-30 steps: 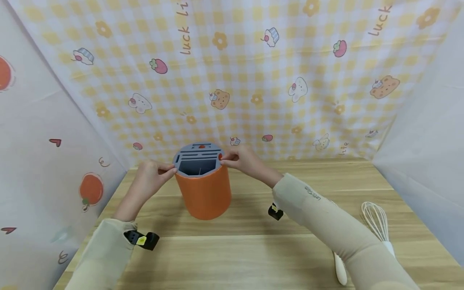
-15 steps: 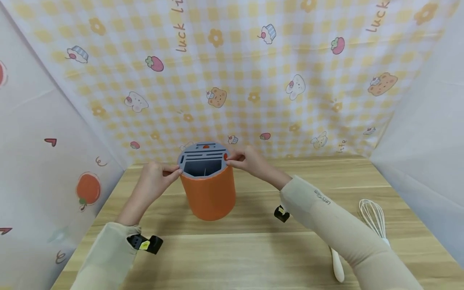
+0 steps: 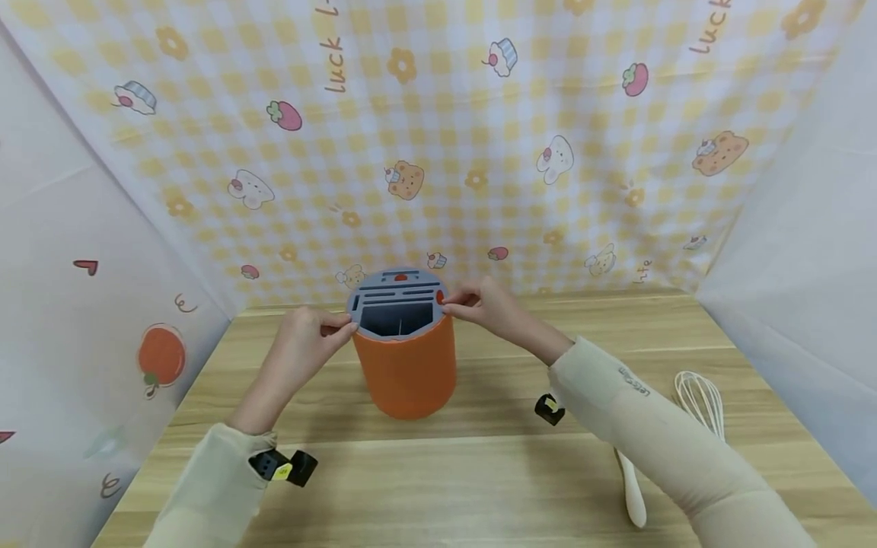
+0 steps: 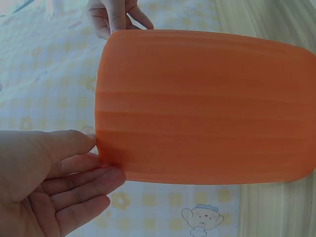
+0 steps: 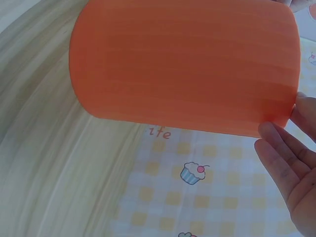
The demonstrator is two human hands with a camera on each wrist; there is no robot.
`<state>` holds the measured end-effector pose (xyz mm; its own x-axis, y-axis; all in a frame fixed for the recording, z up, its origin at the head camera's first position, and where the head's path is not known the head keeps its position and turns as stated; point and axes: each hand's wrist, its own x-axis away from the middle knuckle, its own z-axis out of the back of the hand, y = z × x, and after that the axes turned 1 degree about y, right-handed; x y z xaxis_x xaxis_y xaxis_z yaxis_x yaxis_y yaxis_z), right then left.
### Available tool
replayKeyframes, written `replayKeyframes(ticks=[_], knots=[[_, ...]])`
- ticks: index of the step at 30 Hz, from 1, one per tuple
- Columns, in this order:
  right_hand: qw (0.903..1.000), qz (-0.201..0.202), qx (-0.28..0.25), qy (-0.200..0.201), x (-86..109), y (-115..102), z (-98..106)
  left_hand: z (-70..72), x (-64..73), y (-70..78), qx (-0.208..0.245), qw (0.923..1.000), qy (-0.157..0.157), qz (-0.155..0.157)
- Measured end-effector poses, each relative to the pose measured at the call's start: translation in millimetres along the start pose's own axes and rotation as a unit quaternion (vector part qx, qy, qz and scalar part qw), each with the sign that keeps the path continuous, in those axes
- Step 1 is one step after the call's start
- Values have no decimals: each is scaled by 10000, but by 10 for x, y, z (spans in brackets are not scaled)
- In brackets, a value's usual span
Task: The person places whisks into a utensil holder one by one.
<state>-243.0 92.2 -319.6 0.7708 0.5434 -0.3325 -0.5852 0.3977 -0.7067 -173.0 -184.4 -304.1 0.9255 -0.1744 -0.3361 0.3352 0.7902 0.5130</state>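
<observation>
With left hand (image 3: 311, 339) and right hand (image 3: 488, 310) we pinch opposite sides of the orange holder (image 3: 407, 377)'s top, towards the back edge of the tabletop (image 3: 445, 483), judging it stiff, smooth and probably light, so palms lower down should slip less.

Head view looks down; nearer wrist views share the orange container (image 4: 207, 108).

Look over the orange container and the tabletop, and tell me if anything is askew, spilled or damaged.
Nothing stands out. The orange container looks upright and undented, its gray insert seems evenly seated, and no spill shows on the visible tabletop. The right sleeve hides part of the whisk.
</observation>
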Motion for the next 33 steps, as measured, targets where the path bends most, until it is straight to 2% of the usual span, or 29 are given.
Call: replayKeyframes(ticks=[8, 15, 26, 33], knots=[[9997, 55, 227, 81, 131, 27, 106, -66, 15, 158, -72, 10000, 30, 1], [9995, -17, 310, 83, 234, 30, 189, -113, 28, 278, 113, 9999, -51, 36], [9995, -85, 262, 137, 364, 32, 260, -185, 61, 377, 188, 9996, -135, 173], [9996, -78, 194, 171, 450, 33, 286, -245, 107, 420, 229, 9997, 46, 47]])
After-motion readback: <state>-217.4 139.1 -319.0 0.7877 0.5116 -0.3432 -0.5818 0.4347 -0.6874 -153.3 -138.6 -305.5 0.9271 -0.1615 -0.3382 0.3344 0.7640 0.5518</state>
